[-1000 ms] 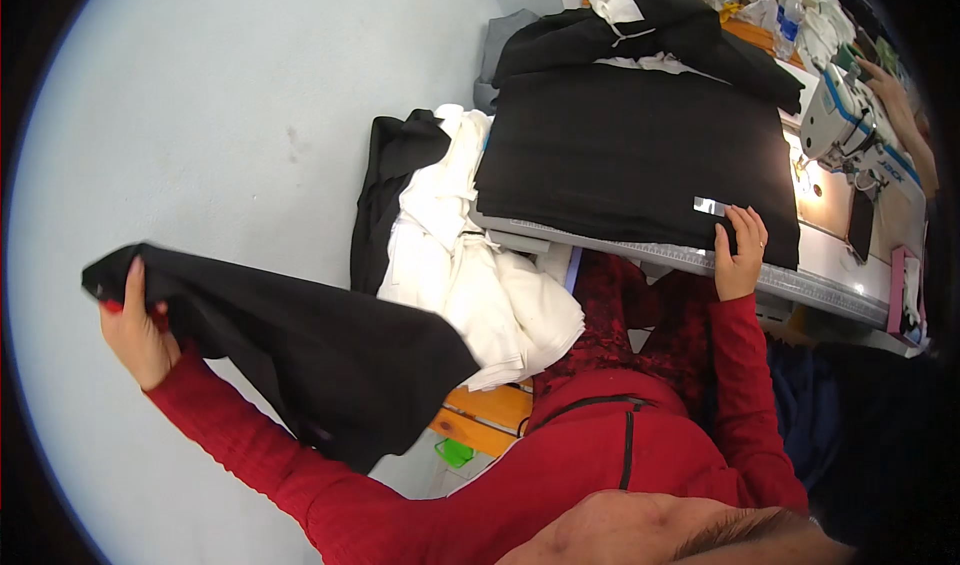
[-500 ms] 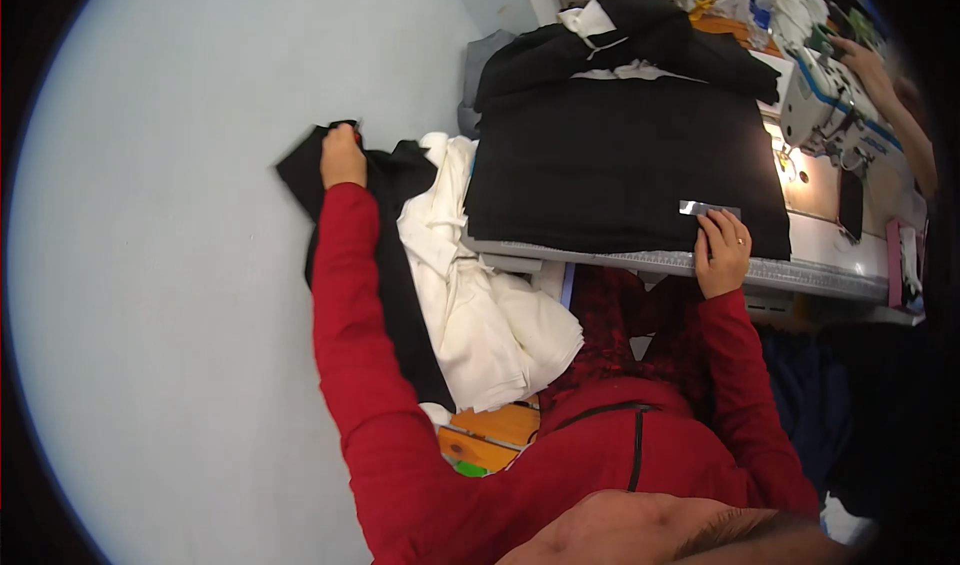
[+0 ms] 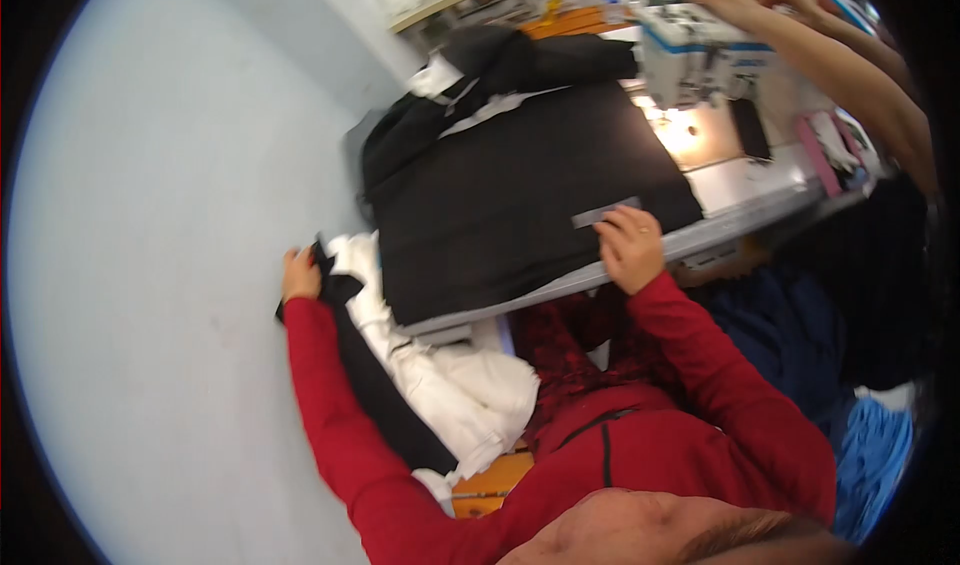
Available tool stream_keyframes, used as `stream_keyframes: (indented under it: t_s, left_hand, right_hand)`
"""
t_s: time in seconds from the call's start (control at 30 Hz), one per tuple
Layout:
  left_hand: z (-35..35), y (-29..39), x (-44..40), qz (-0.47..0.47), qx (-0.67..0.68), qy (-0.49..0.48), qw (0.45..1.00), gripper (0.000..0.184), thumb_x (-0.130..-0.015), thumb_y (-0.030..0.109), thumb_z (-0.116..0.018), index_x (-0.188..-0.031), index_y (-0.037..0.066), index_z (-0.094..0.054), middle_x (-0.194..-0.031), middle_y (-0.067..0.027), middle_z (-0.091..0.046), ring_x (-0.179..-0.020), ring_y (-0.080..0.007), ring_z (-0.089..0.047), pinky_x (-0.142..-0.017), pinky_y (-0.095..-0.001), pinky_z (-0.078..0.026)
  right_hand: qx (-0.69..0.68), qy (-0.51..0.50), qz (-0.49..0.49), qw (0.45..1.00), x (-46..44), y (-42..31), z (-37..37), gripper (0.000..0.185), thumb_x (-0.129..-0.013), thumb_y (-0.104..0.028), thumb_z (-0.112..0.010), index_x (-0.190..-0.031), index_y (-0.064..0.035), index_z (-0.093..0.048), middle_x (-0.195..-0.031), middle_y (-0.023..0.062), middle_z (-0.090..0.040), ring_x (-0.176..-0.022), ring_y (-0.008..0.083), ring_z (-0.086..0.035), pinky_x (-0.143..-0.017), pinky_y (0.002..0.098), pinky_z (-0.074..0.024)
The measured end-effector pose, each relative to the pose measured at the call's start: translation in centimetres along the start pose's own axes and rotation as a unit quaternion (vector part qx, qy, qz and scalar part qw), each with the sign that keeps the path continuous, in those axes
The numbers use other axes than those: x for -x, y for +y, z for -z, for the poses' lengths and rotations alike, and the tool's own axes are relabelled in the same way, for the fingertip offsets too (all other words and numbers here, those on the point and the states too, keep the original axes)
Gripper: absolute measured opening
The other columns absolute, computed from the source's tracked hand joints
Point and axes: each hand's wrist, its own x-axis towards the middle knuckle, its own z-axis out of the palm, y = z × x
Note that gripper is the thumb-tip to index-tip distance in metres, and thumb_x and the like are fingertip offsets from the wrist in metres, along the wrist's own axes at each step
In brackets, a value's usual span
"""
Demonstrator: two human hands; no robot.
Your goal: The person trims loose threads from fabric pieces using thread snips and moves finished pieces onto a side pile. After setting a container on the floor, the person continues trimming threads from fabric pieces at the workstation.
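Note:
My left hand (image 3: 301, 275) is closed on the end of a black cloth piece (image 3: 375, 380), which lies along my sleeve over the white cloth pile (image 3: 450, 395). On the table, a large black cloth (image 3: 510, 190) is spread flat. My right hand (image 3: 631, 247) rests at its front edge, its fingers curled over the end of a thin, shiny ruler-like strip (image 3: 597, 215). Behind the flat cloth, bunched black fabric (image 3: 500, 65) with a white patch is heaped.
At the right stand a sewing machine (image 3: 700, 60), a black phone-like object (image 3: 750, 130) and a pink box (image 3: 828, 155). Another person's arms (image 3: 820, 55) reach over the machine. Dark blue cloth (image 3: 780, 335) hangs below. A pale wall (image 3: 170, 215) is at the left.
My left hand has swung the black cloth piece from the far left onto the white pile. My right hand stays by the strip. The view has turned, and a second arm of the other person shows.

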Motion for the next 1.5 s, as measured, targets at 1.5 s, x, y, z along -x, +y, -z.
stream_keyframes:
  t_s: [1.5]
  left_hand:
    - [13.0,0.8,20.9,0.059,-0.004,-0.181,0.982,0.049,-0.065,0.011,-0.071,-0.111,0.003,-0.057,-0.103,-0.0194,-0.059,-0.091,-0.0296,-0.059,-0.080,-0.0363,-0.048]
  right_hand:
    - [-0.030,0.031,-0.001,0.999,0.2,0.0,0.9,0.017,-0.070,-0.011,-0.062,-0.087,-0.0090,-0.063,-0.096,0.0039,-0.058,-0.100,0.0223,-0.052,-0.090,0.0393,-0.0396]
